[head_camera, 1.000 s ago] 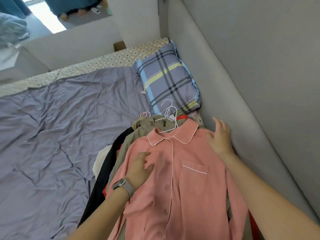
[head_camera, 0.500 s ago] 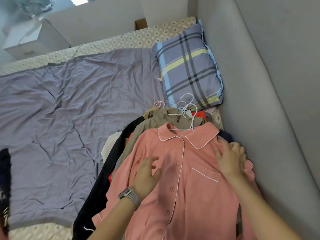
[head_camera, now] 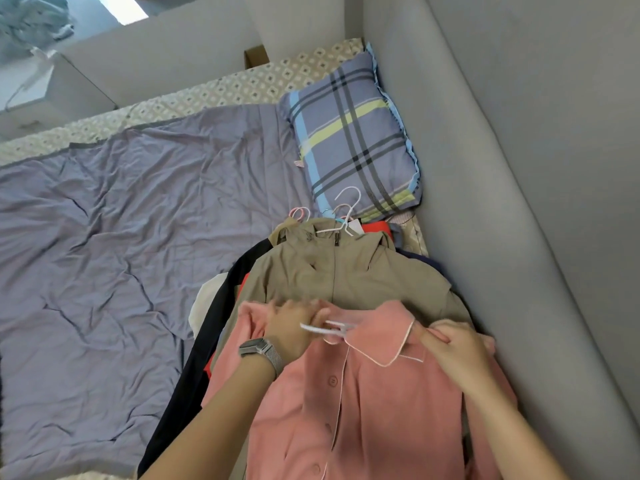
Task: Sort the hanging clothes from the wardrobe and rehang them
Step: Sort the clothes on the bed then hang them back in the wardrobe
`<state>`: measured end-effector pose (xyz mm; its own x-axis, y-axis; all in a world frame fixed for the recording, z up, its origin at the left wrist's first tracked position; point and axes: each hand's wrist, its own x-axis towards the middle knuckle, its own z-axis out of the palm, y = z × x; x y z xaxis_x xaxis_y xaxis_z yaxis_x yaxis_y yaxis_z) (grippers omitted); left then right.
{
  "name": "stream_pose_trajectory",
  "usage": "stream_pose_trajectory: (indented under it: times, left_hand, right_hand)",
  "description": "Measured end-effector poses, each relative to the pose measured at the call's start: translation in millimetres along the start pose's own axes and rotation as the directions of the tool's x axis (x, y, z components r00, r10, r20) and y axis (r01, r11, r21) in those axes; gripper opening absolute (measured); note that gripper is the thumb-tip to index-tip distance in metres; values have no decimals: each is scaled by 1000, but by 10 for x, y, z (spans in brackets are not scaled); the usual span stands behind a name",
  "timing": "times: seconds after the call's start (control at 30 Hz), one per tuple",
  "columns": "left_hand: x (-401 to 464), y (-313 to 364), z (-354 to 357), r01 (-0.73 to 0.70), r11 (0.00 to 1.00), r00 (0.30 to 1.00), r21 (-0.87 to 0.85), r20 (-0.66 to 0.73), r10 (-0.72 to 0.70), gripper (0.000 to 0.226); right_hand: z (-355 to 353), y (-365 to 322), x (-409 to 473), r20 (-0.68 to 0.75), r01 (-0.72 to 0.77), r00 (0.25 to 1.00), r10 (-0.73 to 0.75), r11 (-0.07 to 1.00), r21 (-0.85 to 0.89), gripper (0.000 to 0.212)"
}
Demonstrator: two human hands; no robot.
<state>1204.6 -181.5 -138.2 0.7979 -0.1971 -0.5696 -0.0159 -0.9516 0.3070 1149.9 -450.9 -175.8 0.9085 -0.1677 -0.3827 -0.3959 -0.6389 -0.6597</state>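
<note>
A pink button-up shirt [head_camera: 374,410] with white piping lies on top of a pile of clothes at the bed's right side. My left hand [head_camera: 294,327], with a watch on the wrist, grips the shirt's white hanger [head_camera: 329,329] at the collar. My right hand [head_camera: 453,348] holds the shirt's right shoulder, fingers curled into the cloth. Under it lies a khaki jacket [head_camera: 346,271] on a hanger, with several white and pink hanger hooks [head_camera: 343,213] sticking out above. Black, red and white garments show at the pile's left edge.
A plaid pillow [head_camera: 349,140] lies beyond the pile against the grey padded headboard [head_camera: 502,202]. A wrinkled purple sheet [head_camera: 121,220] covers the bed to the left. A white nightstand [head_camera: 41,88] stands at the far left.
The pink shirt has been pulled toward me, uncovering the khaki jacket. My left hand went from lying flat on the shirt to gripping its hanger; my right hand closed on the shoulder.
</note>
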Motion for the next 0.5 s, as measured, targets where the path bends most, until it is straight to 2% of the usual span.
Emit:
stream_pose_trajectory:
  times: [0.07,0.13,0.17,0.27,0.37,0.4,0.5]
  left_hand:
    - [-65,140,-48,-74,991,997,-110,-1,74,39]
    - [-131,266,-49,-111,990,993,-91,-53,106,39]
    - [-163,298,-57,-144,986,987,-84,-86,137,39]
    - [-227,191,-143,-222,966,967,-134,-157,200,37]
    - [-268,-79,-273,-245,964,930,-102,-308,203,36]
    - [-284,-167,-323,-234,968,911,-95,-370,184,34]
    - [-339,-352,-420,-190,969,882,-157,-461,98,27]
  right_hand:
    - [-9,45,-106,65,-73,996,65,989,130,55]
    - [-32,50,-190,100,-129,989,106,954,270,57]
    - [-31,65,-207,103,-121,990,96,956,267,55]
    - [-94,134,-200,55,19,998,-24,996,89,34]
    - [-237,111,-119,39,219,976,-216,973,-67,29]
    - [-278,103,-78,32,288,958,-286,951,-116,30]
    - [-348,-39,-7,127,393,919,-374,899,-195,60]
